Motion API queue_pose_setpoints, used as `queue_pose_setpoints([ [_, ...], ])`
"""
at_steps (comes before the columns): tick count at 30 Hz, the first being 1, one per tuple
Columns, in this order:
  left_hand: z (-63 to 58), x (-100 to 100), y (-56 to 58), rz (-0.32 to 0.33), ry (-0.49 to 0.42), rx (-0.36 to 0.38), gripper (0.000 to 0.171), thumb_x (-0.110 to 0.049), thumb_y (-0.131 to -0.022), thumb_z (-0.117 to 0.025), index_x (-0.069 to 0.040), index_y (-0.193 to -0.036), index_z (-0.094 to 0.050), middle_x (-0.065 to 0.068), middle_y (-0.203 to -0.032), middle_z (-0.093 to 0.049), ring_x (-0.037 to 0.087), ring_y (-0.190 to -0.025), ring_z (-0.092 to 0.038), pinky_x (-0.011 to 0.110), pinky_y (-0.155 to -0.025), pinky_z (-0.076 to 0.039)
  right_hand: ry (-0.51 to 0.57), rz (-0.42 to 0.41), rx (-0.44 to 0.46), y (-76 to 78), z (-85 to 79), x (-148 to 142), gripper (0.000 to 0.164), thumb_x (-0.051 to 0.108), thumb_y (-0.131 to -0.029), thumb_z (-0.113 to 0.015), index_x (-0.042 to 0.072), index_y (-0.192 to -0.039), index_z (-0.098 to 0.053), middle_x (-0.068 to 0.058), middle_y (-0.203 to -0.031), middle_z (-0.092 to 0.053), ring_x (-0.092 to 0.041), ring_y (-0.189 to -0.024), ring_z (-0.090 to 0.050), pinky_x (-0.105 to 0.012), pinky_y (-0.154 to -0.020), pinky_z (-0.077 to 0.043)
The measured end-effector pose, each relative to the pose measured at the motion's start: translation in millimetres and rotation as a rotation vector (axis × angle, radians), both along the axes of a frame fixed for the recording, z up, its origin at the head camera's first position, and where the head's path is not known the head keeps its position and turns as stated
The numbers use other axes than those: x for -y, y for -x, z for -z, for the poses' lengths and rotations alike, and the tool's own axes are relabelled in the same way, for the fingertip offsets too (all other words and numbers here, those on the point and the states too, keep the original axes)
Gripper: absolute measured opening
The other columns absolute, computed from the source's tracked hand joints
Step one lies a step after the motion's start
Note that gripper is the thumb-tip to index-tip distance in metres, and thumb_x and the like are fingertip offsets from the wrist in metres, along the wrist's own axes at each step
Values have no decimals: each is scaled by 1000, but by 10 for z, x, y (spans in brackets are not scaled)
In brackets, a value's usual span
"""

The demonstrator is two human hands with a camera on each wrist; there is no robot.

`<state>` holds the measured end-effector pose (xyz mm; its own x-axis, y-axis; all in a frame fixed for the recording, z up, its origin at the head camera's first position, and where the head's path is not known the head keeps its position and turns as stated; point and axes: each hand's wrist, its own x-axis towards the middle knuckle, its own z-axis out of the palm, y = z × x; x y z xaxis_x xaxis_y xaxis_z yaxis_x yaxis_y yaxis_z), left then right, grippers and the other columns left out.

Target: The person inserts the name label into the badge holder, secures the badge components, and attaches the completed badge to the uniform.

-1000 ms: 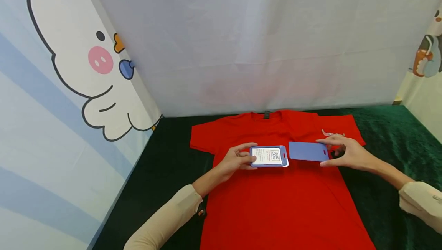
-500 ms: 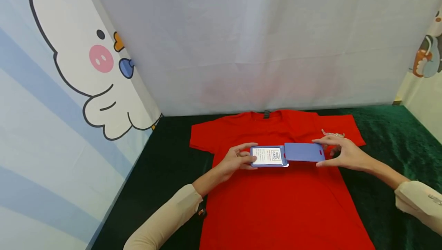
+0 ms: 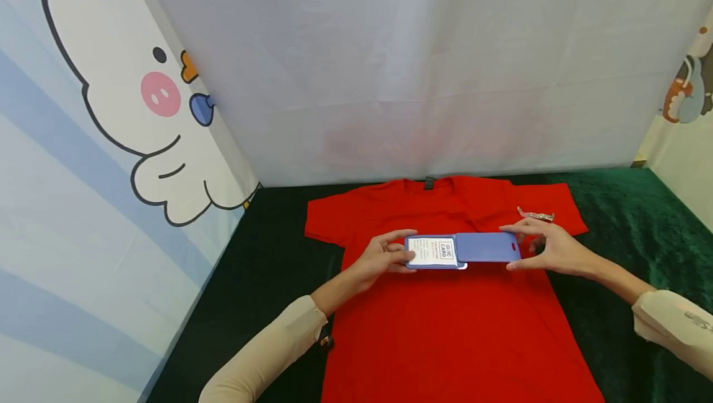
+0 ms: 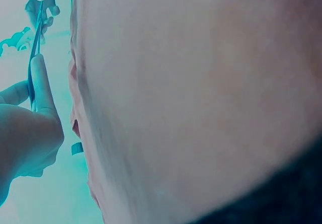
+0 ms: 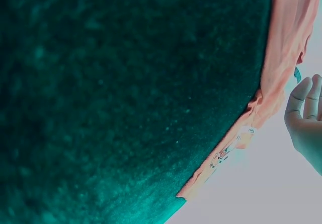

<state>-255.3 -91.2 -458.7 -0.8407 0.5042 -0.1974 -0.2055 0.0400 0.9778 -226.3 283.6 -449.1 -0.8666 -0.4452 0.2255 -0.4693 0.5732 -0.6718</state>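
Observation:
My left hand pinches the left end of a blue ID card holder, thumb on its face. A white printed card lies in it, lettered "ID/IC CARD". From the right, my right hand holds a plain blue cover by its outer edges, near a small slot. The cover's left end overlaps the holder's right end. Both pieces are held level over a red T-shirt. In the left wrist view the holder shows edge-on between thumb and fingers; the right wrist view shows only part of my right hand.
A clear strap clip lies on the shirt's right sleeve. Dark green cloth covers the table under the shirt. A white curtain hangs behind, and a wall with a cartoon print stands at the left.
My right hand has moved left with the cover, closing the gap until it overlaps the holder's right end. My left hand has stayed nearly still with the holder.

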Motion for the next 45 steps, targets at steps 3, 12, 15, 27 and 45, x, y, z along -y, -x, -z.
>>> queue_pose_setpoints([
  [3,11,-7,-3,6,-2,0,54,-1,-100,-62,-5,-152,-47,-1,-90,-71,14,-86,-68,43,-89,-61,12,-11,-7,1,17,8,67,14,-77,-88,2,-137,-61,-8,-123,-58,-11,-77,-57,-23,-67,-48],
  [12,24,-10,-4,-10,-2,-6,53,-2,-100,-62,-6,-151,-48,6,-99,-74,15,-87,-69,45,-90,-60,39,-32,-46,0,57,32,66,11,-75,-88,2,-135,-63,-3,-118,-59,-13,-80,-57,-24,-69,-50],
  [15,17,-12,-9,-20,0,-5,53,-3,-100,-62,-7,-151,-49,10,-105,-74,15,-87,-69,45,-91,-60,37,-36,-44,1,70,42,65,12,-76,-88,2,-135,-63,0,-118,-59,-13,-80,-57,-24,-69,-50],
  [27,25,-7,-1,-10,-10,-2,54,-1,-100,-62,-5,-152,-47,1,-95,-73,14,-84,-69,44,-90,-60,2,14,35,-4,-31,34,67,17,-78,-86,3,-138,-61,-21,-136,-57,-11,-79,-57,-23,-69,-48],
  [45,14,-15,-1,-7,-8,-3,54,-1,-100,-62,-4,-151,-47,-1,-90,-72,13,-83,-68,45,-90,-61,28,-22,-24,-7,50,64,65,13,-76,-88,4,-135,-63,-2,-117,-59,-13,-75,-55,-23,-64,-45],
])
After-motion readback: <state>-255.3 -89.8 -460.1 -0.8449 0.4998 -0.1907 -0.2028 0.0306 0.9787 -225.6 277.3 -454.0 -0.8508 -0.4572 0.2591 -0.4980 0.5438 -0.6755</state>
